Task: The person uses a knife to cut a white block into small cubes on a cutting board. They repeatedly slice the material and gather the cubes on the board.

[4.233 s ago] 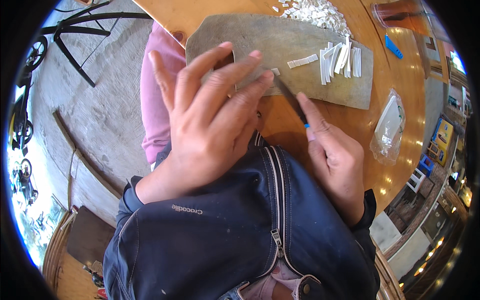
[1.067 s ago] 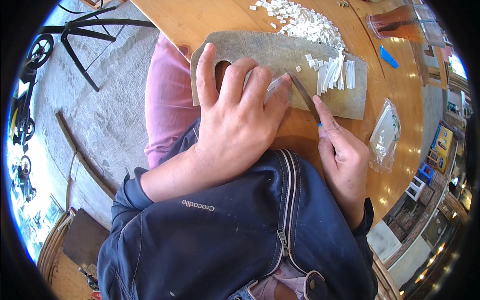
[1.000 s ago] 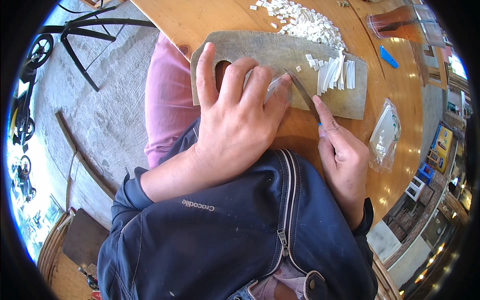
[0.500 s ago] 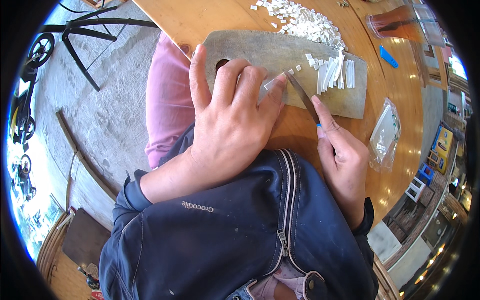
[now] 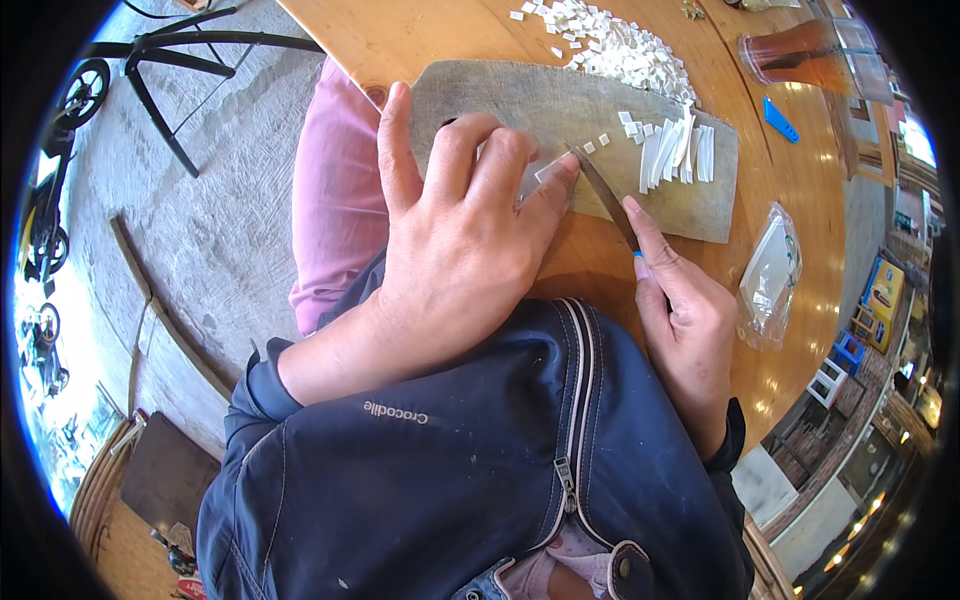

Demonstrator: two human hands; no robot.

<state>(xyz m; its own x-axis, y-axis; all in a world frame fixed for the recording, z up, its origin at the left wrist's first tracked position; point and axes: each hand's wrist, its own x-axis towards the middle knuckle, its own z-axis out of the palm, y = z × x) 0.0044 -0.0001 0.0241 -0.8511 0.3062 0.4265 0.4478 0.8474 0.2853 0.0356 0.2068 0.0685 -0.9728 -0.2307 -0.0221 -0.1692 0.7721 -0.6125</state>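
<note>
On the grey wooden cutting board (image 5: 520,85), my left hand (image 5: 460,220) presses a thin white strip (image 5: 545,172) under its thumb and bent fingers, with the little finger lifted. What the strip is made of I cannot tell. My right hand (image 5: 690,300) grips a knife (image 5: 607,195) with a dark narrow blade and a bit of blue at the handle. The blade tip touches down beside my left thumb, at the strip's end. A few cut white squares (image 5: 603,140) lie just past the tip. More white strips (image 5: 680,150) lie side by side at the board's right.
Beyond the board a heap of small white pieces (image 5: 630,55) covers part of the wooden table (image 5: 410,30). To the right are a glass of brown drink (image 5: 810,55), a blue plastic piece (image 5: 780,120) and a clear plastic bag (image 5: 770,275) with white inside.
Both hands keep almost the same pose, the knife still at the strip's end. The board and table things appear shifted very slightly right and down in the view.
</note>
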